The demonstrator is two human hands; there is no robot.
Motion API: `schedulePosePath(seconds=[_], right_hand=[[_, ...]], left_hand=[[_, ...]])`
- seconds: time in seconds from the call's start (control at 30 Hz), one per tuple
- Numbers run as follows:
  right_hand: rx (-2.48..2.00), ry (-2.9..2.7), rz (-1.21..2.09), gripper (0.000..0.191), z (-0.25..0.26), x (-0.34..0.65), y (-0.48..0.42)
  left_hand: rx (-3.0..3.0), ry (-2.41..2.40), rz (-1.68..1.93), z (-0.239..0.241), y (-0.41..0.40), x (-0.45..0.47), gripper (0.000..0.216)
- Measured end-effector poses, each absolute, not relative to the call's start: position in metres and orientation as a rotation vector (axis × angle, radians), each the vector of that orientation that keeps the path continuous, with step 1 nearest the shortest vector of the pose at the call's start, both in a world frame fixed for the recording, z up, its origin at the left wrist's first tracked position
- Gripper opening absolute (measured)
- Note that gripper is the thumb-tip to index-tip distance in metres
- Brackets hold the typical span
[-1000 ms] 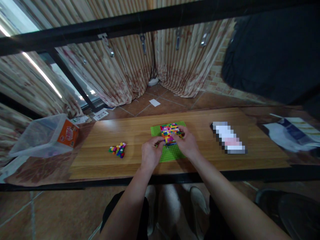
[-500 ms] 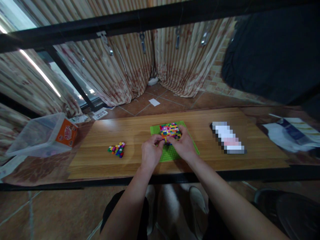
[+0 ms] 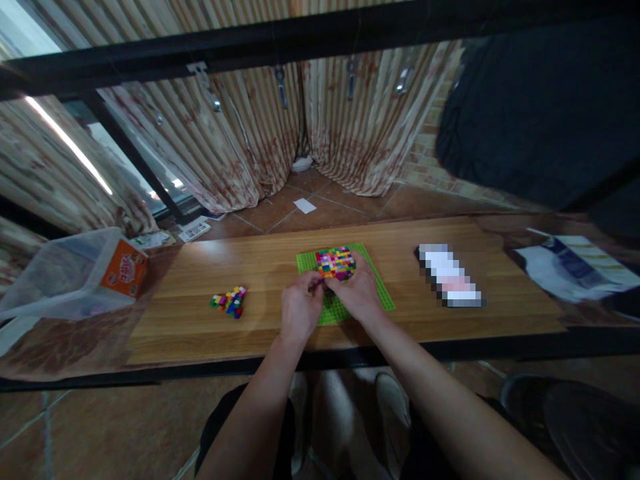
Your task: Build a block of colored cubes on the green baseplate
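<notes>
A many-coloured block of toy building bricks (image 3: 336, 262) sits on a green studded baseplate (image 3: 377, 293) in the middle of the wooden table. My right hand (image 3: 359, 291) is curled round its right side, thumb at the near edge and fingers along the right edge. At the block's near left corner, my left hand (image 3: 302, 303) pinches with thumb and index finger close together. Whatever lies between those fingertips is too small and hidden to make out. Left of my hands, a small heap of loose bricks (image 3: 231, 301) lies on the table.
The wooden table (image 3: 270, 267) carries a phone (image 3: 450, 275), blurred out, on the right. A clear plastic bin (image 3: 55, 273) with an orange label stands beyond its left end. Papers and a plastic packet (image 3: 575, 263) lie past the right end. A dark bar (image 3: 225, 45) crosses above.
The whole view has shifted slightly, so things sit a little further left. My right hand has eased slightly along the block; my left hand keeps its pinch at the same corner.
</notes>
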State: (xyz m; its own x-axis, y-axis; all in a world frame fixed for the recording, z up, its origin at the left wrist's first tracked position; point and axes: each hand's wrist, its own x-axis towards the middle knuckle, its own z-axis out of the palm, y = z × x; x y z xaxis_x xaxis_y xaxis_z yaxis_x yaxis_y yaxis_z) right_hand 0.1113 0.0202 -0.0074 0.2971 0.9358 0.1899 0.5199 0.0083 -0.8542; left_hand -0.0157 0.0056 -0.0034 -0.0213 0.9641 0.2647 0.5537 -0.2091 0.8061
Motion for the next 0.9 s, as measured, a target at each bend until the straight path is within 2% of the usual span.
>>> schedulePosePath(seconds=[0.5,0.8,0.9], right_hand=[[-1.690,-1.345,0.580,0.074,-0.0053,0.1107,0.0197],[-1.680,-1.331,0.552,0.070,-0.0042,0.1060,0.0181],[-1.658,-1.356,0.528,0.068,-0.0050,0.1067,0.0165]], left_hand=[[1.791,1.601,1.152,-0.0038,0.0073,-0.0151,0.013],[1.773,1.608,1.196,-0.0084,0.0090,-0.0152,0.012],[1.746,1.634,1.221,-0.0102,0.0090,-0.0138,0.018]])
